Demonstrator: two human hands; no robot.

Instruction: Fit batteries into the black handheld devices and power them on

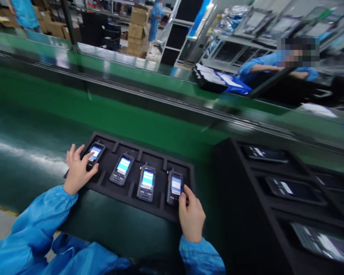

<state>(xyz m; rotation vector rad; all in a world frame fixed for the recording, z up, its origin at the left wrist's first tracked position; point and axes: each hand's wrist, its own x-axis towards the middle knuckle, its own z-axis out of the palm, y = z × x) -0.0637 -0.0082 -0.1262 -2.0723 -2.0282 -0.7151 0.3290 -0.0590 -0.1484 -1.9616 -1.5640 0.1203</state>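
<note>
A black foam tray [103, 187] lies on the green bench with several handheld devices in its slots, their screens lit. My left hand [78, 168] is over the leftmost device [95, 153], fingers apart, the index fingertip at its screen. Two middle devices [122, 169] [146, 182] sit untouched in their slots. At the right end, my right hand [191, 214] has thumb and index finger at the right edge of the rightmost device [175, 187], which rests in its slot.
A tall stack of black foam trays [243, 206] with more devices stands at the right. Behind the bench [31, 118] runs a raised ledge [149, 68]. A person in blue [255, 67] leans at the far right, near a black box of papers [210, 78].
</note>
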